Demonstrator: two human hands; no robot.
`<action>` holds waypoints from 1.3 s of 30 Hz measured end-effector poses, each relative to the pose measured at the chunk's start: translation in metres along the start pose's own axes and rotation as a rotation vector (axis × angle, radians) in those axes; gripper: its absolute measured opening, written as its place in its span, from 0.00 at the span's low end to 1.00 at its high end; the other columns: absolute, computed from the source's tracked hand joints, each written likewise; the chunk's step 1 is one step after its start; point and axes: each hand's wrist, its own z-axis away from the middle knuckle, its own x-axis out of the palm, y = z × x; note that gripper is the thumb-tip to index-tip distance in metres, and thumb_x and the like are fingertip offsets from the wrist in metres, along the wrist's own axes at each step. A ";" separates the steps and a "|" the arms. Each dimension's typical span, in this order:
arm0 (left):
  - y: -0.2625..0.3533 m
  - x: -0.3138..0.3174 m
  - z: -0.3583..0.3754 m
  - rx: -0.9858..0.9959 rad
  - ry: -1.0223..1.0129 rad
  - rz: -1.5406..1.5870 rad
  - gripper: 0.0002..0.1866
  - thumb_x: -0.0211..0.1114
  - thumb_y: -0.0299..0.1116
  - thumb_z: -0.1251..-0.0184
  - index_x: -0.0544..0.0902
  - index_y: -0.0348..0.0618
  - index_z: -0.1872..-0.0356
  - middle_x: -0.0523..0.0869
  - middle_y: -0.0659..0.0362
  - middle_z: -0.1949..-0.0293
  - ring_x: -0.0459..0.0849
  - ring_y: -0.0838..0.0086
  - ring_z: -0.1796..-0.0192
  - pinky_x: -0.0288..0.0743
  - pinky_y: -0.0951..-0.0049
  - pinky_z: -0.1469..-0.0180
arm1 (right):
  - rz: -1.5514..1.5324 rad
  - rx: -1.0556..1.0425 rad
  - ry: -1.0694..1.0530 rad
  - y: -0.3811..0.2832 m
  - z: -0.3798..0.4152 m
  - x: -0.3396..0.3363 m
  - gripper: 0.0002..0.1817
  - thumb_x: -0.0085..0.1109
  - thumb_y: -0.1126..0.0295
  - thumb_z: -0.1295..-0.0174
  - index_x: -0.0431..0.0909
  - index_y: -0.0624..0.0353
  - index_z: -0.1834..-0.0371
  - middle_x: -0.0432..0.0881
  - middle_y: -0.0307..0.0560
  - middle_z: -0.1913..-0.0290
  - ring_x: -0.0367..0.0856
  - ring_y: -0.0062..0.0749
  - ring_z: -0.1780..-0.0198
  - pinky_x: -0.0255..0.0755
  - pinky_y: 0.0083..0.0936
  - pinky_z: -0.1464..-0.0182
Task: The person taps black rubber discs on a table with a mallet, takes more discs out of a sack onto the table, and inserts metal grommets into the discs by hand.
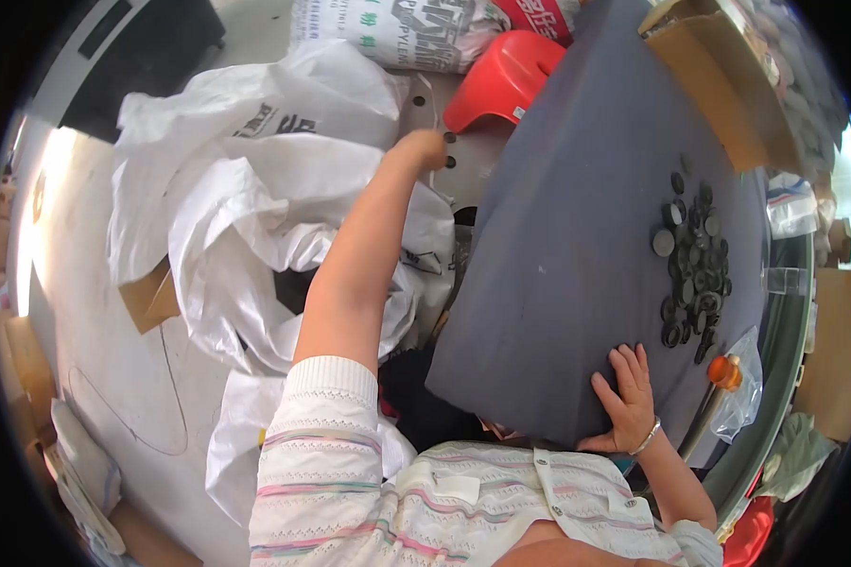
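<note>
"PROPYLE" can be read on the printed sack (397,33), beside a smooth red plastic stool (501,80); the writing on the crumpled, glossy white sack (255,203) is too folded to read. Round black caps (698,282) lie heaped on the dull grey cloth (577,208). The right hand (626,402) rests there, fingers spread, grasping nothing. The left hand (424,151) is near dark discs (451,162); its fingers are hidden, so its grip cannot be told.
</note>
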 end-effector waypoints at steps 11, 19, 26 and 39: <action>0.010 0.027 0.026 -0.180 0.047 0.025 0.17 0.58 0.34 0.48 0.88 0.45 0.58 0.87 0.49 0.53 0.85 0.55 0.49 0.77 0.57 0.48 | 0.013 0.036 0.033 0.007 0.005 0.003 0.34 0.56 0.39 0.42 0.78 0.53 0.43 0.72 0.59 0.38 0.69 0.57 0.35 0.52 0.60 0.30; 0.013 0.028 0.044 -0.246 0.424 0.097 0.12 0.58 0.32 0.46 0.88 0.44 0.65 0.87 0.46 0.60 0.86 0.52 0.55 0.78 0.54 0.52 | 0.050 0.043 0.068 0.001 -0.007 -0.001 0.36 0.54 0.38 0.42 0.75 0.52 0.38 0.70 0.58 0.36 0.68 0.56 0.35 0.53 0.57 0.30; -0.004 0.055 0.050 -0.207 0.366 0.038 0.14 0.56 0.38 0.42 0.87 0.44 0.66 0.87 0.46 0.61 0.85 0.50 0.55 0.76 0.52 0.52 | 0.094 -0.004 0.103 0.004 -0.007 0.000 0.38 0.56 0.38 0.43 0.71 0.52 0.35 0.68 0.56 0.35 0.67 0.56 0.34 0.53 0.56 0.30; -0.016 0.053 0.041 -0.022 0.508 0.176 0.14 0.58 0.41 0.43 0.87 0.47 0.64 0.87 0.48 0.66 0.85 0.52 0.58 0.76 0.53 0.56 | 0.620 1.095 0.612 -0.012 0.101 -0.014 0.25 0.61 0.72 0.50 0.72 0.64 0.46 0.76 0.60 0.48 0.72 0.57 0.43 0.66 0.47 0.40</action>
